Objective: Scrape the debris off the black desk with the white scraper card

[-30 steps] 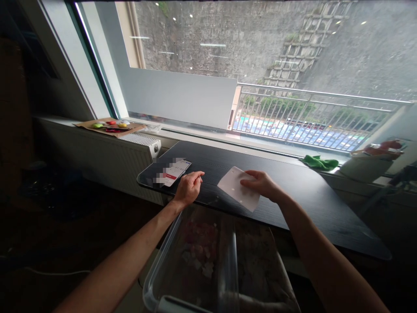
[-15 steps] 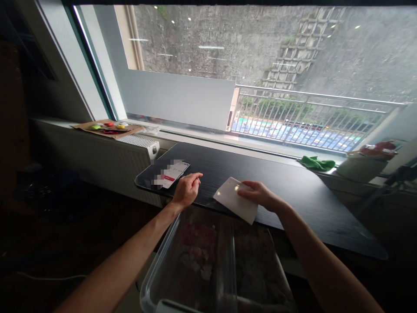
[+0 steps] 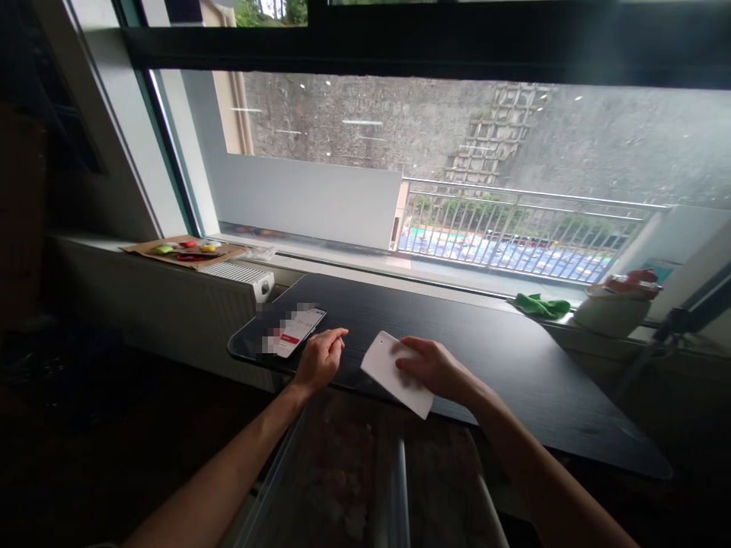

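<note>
In the head view, my right hand [image 3: 437, 371] grips a thin white plastic scraper [image 3: 395, 377] by its right side, thumb on top. This flat sheet has a rounded edge and a small hole near one corner, and is tilted over the table's near edge. My left hand [image 3: 320, 360] is loosely closed by the same edge, its fingers curled together and nothing visible in them. Beside it on the black table [image 3: 502, 358] lies a phone [image 3: 298, 333] with a lit screen, partly blurred out. Below both hands stands a clear plastic bin [image 3: 400, 487] with dim pale and reddish scraps.
Behind the table runs a window sill with a green cloth [image 3: 541, 306] and a pale container [image 3: 614, 310] of reddish things at right. At left, a radiator [image 3: 171, 293] stands under a cardboard sheet [image 3: 154, 247] bearing small coloured pieces.
My view has tilted upward, so the table and hands sit lower in it. The scraper stays in my right hand and my left hand stays closed.
</note>
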{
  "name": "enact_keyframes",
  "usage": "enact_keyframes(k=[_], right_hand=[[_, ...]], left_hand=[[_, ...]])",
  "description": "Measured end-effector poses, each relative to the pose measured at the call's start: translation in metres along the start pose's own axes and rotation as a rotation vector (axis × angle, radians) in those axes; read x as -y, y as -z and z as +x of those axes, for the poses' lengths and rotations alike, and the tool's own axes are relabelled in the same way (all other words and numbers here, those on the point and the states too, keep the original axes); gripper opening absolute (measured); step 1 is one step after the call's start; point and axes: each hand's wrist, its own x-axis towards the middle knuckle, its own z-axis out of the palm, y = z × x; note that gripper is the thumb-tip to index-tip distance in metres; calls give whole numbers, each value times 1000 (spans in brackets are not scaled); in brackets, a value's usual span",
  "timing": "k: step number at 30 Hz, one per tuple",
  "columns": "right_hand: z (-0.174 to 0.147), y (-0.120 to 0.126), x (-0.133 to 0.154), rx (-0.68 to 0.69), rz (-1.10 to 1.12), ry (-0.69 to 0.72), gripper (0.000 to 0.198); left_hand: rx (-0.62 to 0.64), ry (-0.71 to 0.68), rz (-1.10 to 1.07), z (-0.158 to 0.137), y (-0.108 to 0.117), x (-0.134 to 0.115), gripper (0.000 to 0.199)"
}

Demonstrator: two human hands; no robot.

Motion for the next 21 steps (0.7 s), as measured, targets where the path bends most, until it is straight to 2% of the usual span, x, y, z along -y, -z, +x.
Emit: enact_keyframes(k=[3, 8, 9, 11, 13, 14, 15, 17, 19, 21], right_hand=[[-11, -1, 13, 41, -124, 81, 26], [-16, -7, 40, -121, -319, 170, 30], [-19, -9, 45, -97, -363, 199, 30], [-27, -12, 54, 61, -393, 249, 26], [-34, -10, 57, 239, -334, 263, 22], [-35, -6, 56, 271, -293, 257, 22], [-35, -2, 53, 249, -266, 244, 22], [-28, 9, 43, 81, -290, 218, 25], [-15, 20, 30, -121, -415, 204, 28], [-2, 27, 16, -225, -571, 174, 32]], left_hand=[[0, 18, -6, -1, 0, -1, 28], [-6, 30, -2, -1, 2, -2, 29], [-6, 26, -3, -1, 2, -1, 29], [-3, 13, -9, 0, 2, 0, 28], [11, 9, -19, 0, 2, 0, 27], [22, 14, -25, 0, 2, 0, 27], [36, 23, -29, 0, 2, -1, 27], [53, 54, -27, -1, 3, -2, 29], [60, 88, -21, -1, 4, -2, 30], [74, 115, -35, 0, 5, -3, 31]])
